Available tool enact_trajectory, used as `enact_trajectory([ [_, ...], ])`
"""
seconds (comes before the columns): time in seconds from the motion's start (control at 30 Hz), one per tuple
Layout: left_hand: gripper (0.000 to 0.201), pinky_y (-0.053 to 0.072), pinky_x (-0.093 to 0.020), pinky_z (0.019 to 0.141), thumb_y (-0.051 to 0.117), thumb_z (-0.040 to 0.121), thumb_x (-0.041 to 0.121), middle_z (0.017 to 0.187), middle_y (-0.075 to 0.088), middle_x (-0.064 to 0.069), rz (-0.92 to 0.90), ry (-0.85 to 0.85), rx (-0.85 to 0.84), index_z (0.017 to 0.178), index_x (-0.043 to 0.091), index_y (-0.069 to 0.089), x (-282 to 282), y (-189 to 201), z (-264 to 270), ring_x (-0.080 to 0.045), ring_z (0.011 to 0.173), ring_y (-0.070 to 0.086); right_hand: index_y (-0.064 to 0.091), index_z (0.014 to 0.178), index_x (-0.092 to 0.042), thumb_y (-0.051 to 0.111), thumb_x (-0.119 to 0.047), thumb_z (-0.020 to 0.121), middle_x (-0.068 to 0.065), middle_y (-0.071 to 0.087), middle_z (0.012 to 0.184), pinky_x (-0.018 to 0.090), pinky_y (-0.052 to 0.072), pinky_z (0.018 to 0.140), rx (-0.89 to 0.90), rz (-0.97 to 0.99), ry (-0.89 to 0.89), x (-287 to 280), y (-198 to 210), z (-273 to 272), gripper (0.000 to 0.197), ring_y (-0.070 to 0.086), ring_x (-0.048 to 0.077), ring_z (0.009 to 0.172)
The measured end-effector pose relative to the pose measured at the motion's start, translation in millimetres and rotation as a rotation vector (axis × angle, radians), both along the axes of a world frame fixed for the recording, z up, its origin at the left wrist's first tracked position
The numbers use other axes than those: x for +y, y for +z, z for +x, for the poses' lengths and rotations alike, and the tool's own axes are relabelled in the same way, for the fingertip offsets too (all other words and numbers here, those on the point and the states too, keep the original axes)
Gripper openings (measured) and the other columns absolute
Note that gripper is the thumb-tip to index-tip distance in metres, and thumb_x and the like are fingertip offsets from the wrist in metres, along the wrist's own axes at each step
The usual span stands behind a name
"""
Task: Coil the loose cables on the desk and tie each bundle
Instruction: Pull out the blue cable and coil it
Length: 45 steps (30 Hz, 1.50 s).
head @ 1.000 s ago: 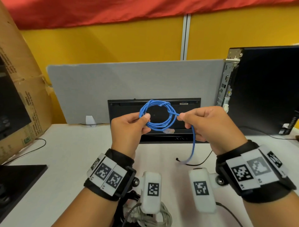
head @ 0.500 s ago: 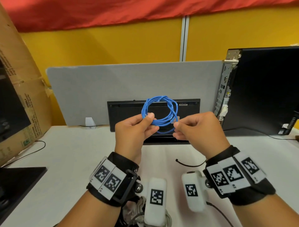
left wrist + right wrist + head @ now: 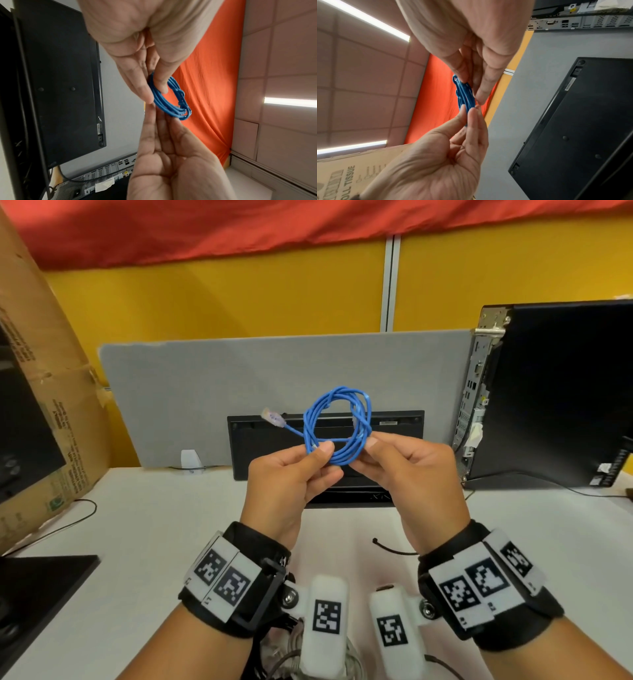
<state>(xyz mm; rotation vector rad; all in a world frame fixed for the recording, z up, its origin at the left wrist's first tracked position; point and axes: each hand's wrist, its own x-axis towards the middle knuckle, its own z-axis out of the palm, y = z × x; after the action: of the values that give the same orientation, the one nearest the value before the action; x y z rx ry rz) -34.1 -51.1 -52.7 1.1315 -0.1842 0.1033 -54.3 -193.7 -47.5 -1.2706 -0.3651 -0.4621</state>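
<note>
Plug [image 3: 273, 418] now sticks out left of coil [image 3: 337, 426]; both hands [image 3: 291, 474] [image 3: 407, 470] pinch it, tie nearly finished.

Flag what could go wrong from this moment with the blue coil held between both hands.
1. The coil is held only by fingertip pinches of the left hand and right hand; no tie shows on it, so easing either pinch could let the loops spring apart.
2. The plug end sticks out loose to the left; it could slip back through and undo the wrap.
3. The hands are raised over the desk, so a dropped coil may fall and uncoil there.
</note>
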Motion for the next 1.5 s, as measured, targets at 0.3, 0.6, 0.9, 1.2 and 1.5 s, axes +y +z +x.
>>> enact_trajectory([
  [0.3, 0.033, 0.057, -0.023, 0.070, 0.073, 0.073, 0.021, 0.094, 0.075, -0.015, -0.029, -0.039, -0.043, 0.099, 0.001, 0.074, -3.0, -2.4, -1.4, -0.021, 0.085, 0.073, 0.075, 0.093, -0.008, 0.078, -0.007, 0.077, 0.004, 0.077, 0.086, 0.021, 0.056, 0.074, -0.130, -0.042, -0.072, 2.7, -3.5, -3.3, 0.016, 0.074, 0.019, 0.084],
  [0.6, 0.020, 0.057, -0.022, 0.067, 0.062, 0.080, 0.014, 0.097, 0.075, -0.013, -0.145, -0.362, 0.142, 0.087, 0.006, 0.079, 4.3, 2.3, 2.1, -0.017, 0.087, 0.073, 0.066, 0.101, -0.007, 0.076, -0.018, 0.070, 0.009, 0.071, 0.088, 0.029, 0.053, 0.083, 0.016, 0.237, 0.225, 5.3, -4.7, 0.7, 0.035, 0.069, 0.022, 0.087],
  [0.9, 0.018, 0.058, -0.023, 0.064, 0.065, 0.077, 0.013, 0.094, 0.074, -0.015, -0.097, -0.419, 0.214, 0.086, 0.005, 0.078, 2.8, -2.0, 4.7, -0.019, 0.082, 0.073, 0.047, 0.120, -0.005, 0.043, -0.009, 0.092, 0.004, 0.047, 0.072, 0.037, 0.053, 0.078, 0.132, 0.422, 0.618, 0.1, 2.7, -1.9, 0.029, 0.053, 0.022, 0.076],
  [1.2, 0.016, 0.058, -0.028, 0.068, 0.065, 0.083, -0.005, 0.097, 0.072, -0.023, 0.172, -0.193, 0.069, 0.099, -0.004, 0.068, 6.4, 1.0, 4.6, -0.031, 0.088, 0.073, 0.051, 0.118, -0.006, 0.045, 0.013, 0.091, -0.001, 0.050, 0.063, 0.030, 0.051, 0.074, 0.199, 0.034, 0.356, -9.7, 6.5, 0.5, 0.034, 0.059, 0.012, 0.065],
  [1.5, 0.028, 0.059, -0.031, 0.075, 0.076, 0.080, 0.010, 0.094, 0.075, -0.010, 0.405, -0.019, -0.194, 0.108, 0.011, 0.071, 9.3, 15.2, -5.2, -0.023, 0.088, 0.073, 0.049, 0.127, -0.012, 0.042, 0.015, 0.090, 0.016, 0.060, 0.099, 0.048, 0.046, 0.100, 0.231, -0.169, 0.175, -20.1, 8.9, 4.0, 0.046, 0.059, 0.029, 0.094],
])
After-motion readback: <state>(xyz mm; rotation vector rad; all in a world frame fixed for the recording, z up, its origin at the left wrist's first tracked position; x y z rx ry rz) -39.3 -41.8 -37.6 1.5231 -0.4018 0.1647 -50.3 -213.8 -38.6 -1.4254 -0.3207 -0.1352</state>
